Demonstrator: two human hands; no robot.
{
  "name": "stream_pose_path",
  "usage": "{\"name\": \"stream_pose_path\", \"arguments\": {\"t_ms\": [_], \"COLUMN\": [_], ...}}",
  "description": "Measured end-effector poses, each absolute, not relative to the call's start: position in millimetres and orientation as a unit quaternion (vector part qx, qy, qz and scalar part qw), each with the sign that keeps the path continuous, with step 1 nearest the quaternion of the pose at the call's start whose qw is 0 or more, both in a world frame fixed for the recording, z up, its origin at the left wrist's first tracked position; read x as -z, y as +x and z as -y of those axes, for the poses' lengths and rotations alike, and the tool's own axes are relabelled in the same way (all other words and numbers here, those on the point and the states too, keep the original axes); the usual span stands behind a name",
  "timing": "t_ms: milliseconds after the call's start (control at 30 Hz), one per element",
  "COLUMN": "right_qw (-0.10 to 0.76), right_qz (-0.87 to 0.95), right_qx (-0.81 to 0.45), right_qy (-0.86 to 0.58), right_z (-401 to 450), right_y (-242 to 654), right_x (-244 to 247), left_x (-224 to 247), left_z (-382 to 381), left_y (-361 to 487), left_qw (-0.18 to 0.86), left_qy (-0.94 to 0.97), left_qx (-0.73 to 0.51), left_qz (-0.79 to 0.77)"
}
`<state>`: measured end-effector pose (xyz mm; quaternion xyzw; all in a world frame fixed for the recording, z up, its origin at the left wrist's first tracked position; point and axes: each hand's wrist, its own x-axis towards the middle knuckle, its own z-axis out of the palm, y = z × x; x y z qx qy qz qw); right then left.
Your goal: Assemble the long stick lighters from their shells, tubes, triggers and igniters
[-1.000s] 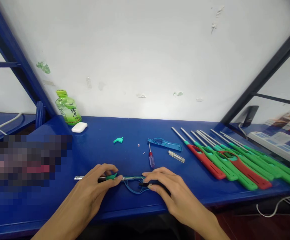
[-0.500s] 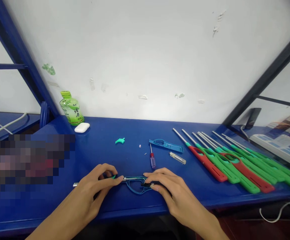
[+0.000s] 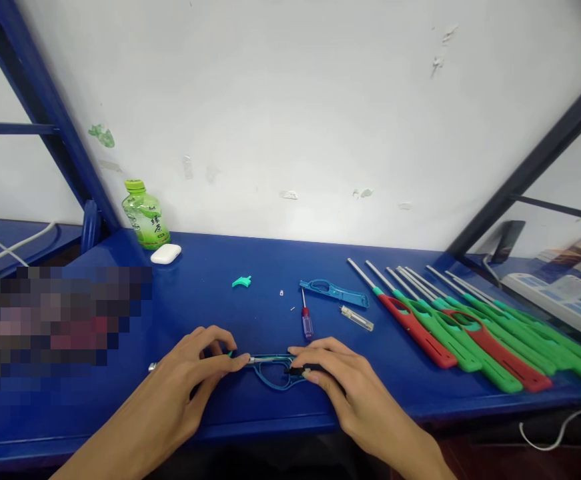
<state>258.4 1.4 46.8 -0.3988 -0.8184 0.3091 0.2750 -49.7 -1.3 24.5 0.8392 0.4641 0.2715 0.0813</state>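
Observation:
A blue half-shell of a long-nosed lighter [image 3: 273, 385] lies at the table's front between my hands, its inside facing up. Thin metal parts run along its top edge. My left hand [image 3: 203, 365] pinches its front end, and a metal tip pokes out beyond that wrist. Fingers of my right hand [image 3: 337, 373] close round the handle end, with a small black part [image 3: 296, 370] at the fingertips. Beyond are the other blue half-shell [image 3: 334, 293], a purple-and-red screwdriver [image 3: 307, 323], a clear fuel tank [image 3: 357, 318] and a green trigger [image 3: 241, 282].
Several red and green long lighters [image 3: 465, 327] lie on the right. A green tea bottle [image 3: 146, 217] and a white earphone case [image 3: 165, 254] stand back left. Tiny loose pieces lie mid-table. A white wall [image 3: 290, 120] closes off the back.
The view has shifted slightly. Both hands keep their grip on the lighter half-shell with hardly any movement.

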Motion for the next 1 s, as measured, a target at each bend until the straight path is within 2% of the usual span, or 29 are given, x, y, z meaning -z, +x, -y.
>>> {"name": "stream_pose_path", "arguments": {"t_ms": [167,433,700,1000], "right_qw": [0.275,0.292,0.273,0.367], "right_qz": [0.821,0.792,0.791,0.813], "right_qx": [-0.303,-0.294,-0.261,-0.189], "right_qy": [-0.398,-0.449,-0.482,-0.412], "right_z": [-0.8,-0.8,1.1,-2.9], "right_y": [258.1,259.9,255.9,256.0], "right_x": [-47.2,-42.7,-44.6,-32.0], "left_x": [-22.3,-24.3,-27.1,-14.9], "left_z": [0.6,2.5,0.5,0.1], "left_y": [-49.5,-55.3,-54.9,-59.0], "left_qw": [0.056,0.102,0.133,0.109], "left_qy": [0.845,0.831,0.811,0.804], "left_qx": [-0.282,-0.275,-0.290,-0.302], "left_qz": [-0.451,-0.473,-0.490,-0.501]}}
